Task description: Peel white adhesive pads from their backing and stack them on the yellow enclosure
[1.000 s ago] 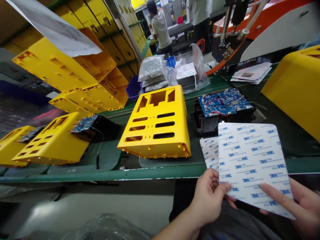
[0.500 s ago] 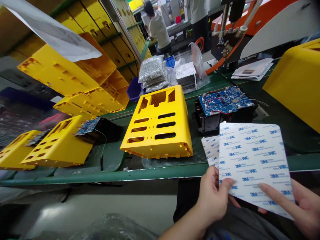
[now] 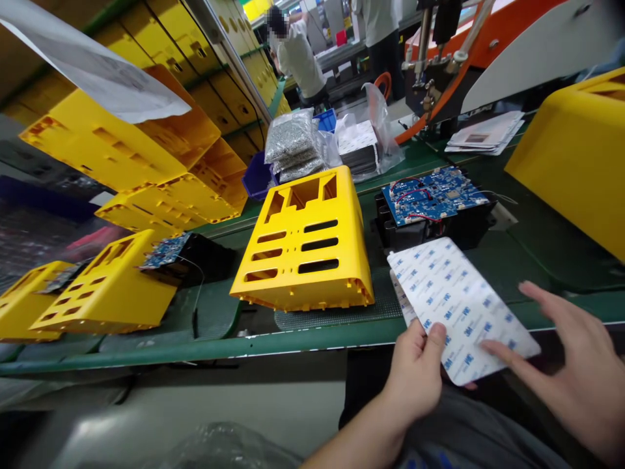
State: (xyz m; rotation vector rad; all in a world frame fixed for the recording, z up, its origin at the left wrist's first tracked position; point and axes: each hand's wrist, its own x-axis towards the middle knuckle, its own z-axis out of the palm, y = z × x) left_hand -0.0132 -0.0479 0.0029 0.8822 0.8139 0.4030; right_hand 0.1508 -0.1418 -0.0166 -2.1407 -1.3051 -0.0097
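My left hand pinches the near corner of a white adhesive sheet printed with blue 3M marks, thumb on top. The sheet lies tilted flat over the bench's front edge, with a second sheet's edge showing under it. My right hand is spread open beside the sheet, one fingertip touching its right edge. Just left of the sheet, a yellow slotted plastic housing rests on a dark mat. Behind the sheet sits a black unit topped with a blue circuit board.
More yellow housings lie at left and stack up behind; a large yellow cover stands at right. Bags of screws, a blue bin, papers and an orange-white machine line the back. Two people stand far off.
The sheet has swung down from facing me to lying nearly flat. My right hand has let go of its lower edge and opened beside it.
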